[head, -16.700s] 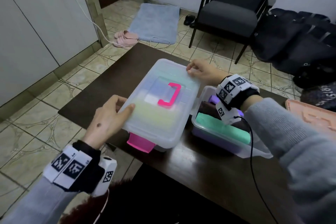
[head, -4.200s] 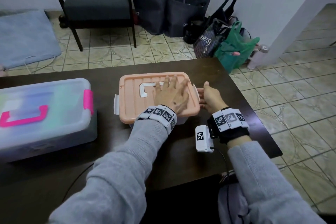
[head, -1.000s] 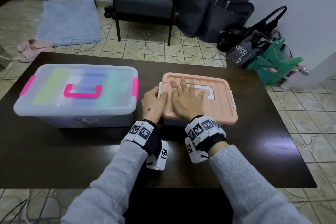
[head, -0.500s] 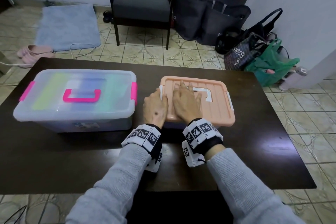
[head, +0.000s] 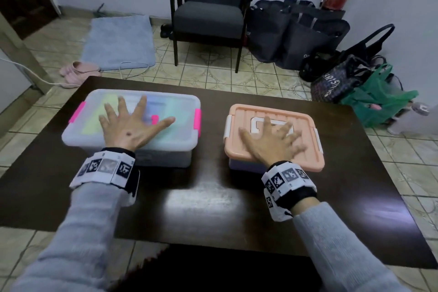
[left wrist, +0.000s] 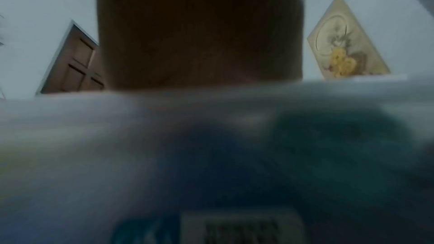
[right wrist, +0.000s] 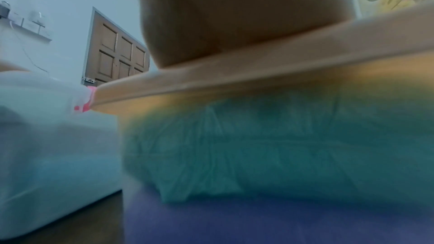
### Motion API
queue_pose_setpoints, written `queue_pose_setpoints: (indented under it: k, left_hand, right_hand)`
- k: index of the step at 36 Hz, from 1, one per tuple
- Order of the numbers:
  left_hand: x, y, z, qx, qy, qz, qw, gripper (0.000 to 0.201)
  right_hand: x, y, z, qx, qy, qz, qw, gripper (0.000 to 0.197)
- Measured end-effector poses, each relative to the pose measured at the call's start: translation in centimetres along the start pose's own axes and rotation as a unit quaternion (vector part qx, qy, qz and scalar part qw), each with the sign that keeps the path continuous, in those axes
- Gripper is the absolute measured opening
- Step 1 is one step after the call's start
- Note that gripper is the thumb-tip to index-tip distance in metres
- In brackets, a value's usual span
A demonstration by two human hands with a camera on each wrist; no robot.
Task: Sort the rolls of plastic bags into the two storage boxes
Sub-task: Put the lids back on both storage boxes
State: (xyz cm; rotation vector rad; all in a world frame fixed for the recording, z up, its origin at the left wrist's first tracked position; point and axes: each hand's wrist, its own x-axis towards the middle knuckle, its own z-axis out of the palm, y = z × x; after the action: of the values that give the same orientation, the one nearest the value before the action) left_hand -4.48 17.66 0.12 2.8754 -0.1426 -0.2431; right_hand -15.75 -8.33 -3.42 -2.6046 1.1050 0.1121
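Left hand [head: 129, 129] shifted onto clear box [head: 78, 135] — fingers [head: 122, 105] spread flat.

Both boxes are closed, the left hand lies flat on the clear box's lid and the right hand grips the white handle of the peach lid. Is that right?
Not quite. In the head view the right hand lies flat with spread fingers on the peach lid, gripping nothing. The rest holds: both boxes are closed, and the left hand lies flat on the clear box's lid.

A dark armchair [head: 208, 14] stands between a blue mat [head: 118, 42] and black bags [head: 294, 31]
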Motion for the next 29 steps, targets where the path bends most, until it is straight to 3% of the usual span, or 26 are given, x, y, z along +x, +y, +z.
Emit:
queue_pose_setpoints:
  k: [5, 29]
  left_hand:
    - [0.6, 0.4, 0.9, 0.034, -0.02, 0.015, 0.999, 0.1]
    - [8.6, 7.1, 0.8, 0.038, -0.041, 0.035, 0.998, 0.097]
  right_hand:
    - [0.1, -0.9, 0.0, -0.017, -0.021, -0.008, 1.0, 0.1]
    - [7.7, -5.7, -0.8, -0.019, -0.041, -0.02, 0.999, 0.101]
